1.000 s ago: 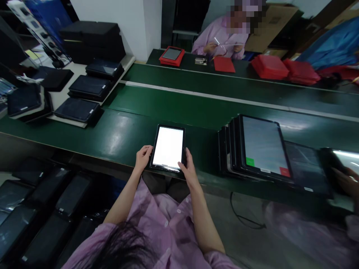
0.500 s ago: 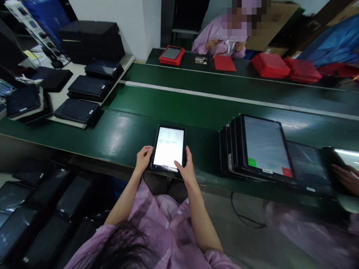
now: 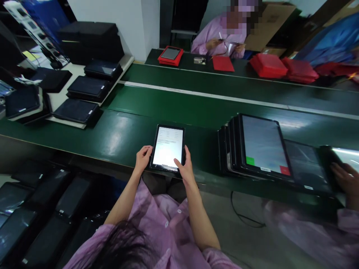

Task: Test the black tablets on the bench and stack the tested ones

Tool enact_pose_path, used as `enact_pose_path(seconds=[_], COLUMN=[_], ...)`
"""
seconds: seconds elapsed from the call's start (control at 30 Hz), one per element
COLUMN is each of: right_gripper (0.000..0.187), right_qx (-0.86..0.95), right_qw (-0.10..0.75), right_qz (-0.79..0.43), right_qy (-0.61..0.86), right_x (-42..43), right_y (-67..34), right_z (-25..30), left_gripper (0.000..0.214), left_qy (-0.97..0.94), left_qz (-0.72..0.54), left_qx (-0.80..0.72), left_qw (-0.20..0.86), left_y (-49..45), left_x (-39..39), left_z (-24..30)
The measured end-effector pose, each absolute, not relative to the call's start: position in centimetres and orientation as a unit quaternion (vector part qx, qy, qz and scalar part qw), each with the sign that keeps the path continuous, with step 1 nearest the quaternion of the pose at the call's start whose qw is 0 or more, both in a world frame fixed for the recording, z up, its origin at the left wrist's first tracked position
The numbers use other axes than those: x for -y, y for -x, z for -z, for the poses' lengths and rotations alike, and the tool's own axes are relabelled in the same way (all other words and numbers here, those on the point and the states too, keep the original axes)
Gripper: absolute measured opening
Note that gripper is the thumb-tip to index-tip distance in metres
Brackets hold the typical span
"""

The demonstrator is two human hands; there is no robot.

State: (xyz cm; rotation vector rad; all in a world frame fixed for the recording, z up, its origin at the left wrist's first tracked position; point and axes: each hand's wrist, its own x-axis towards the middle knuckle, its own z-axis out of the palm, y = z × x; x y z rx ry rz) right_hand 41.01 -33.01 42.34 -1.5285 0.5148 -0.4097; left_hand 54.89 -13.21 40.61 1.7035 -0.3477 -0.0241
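A black-framed tablet (image 3: 167, 147) with a lit white screen and small lines of text lies at the near edge of the green bench. My left hand (image 3: 143, 157) is closed on its left edge, fingers curled, the grip partly hidden. My right hand (image 3: 185, 164) grips the opposite edge, with the thumb over the lower right of the screen and the fingers along the side. To the right leans a stack of tablets (image 3: 263, 145); the top one shows a grey screen with a green and a red square.
A co-worker's hand (image 3: 344, 177) holds another tablet at the far right. Dark tablets (image 3: 74, 110) sit in piles on the left, and more tablets (image 3: 46, 198) lie low at left. Across the green bench (image 3: 174, 99), another person sits behind red pouches (image 3: 267, 65).
The text on the tablet's screen looks slightly different, with grey bands now across it. My hands keep nearly the same place. The co-worker's hand at right has shifted a little.
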Motion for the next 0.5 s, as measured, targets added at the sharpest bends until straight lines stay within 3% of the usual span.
enact_pose_path(seconds=[0.33,0.5], right_gripper=[0.099,0.090], right_qx=[-0.208,-0.195], right_qw=[0.677,0.713], right_qz=[0.176,0.162], right_qy=[0.684,0.654], right_x=[33.2,33.8], right_y=[-40.8,-40.5], right_z=[-40.9,-40.3], left_gripper=[0.035,0.044], left_qy=[-0.736,-0.701], left_qz=[0.026,0.097], left_qx=[0.127,0.055], left_qw=[0.665,0.704], left_y=[-55.1,-55.7], left_x=[13.4,14.3], left_z=[-40.4,-41.0])
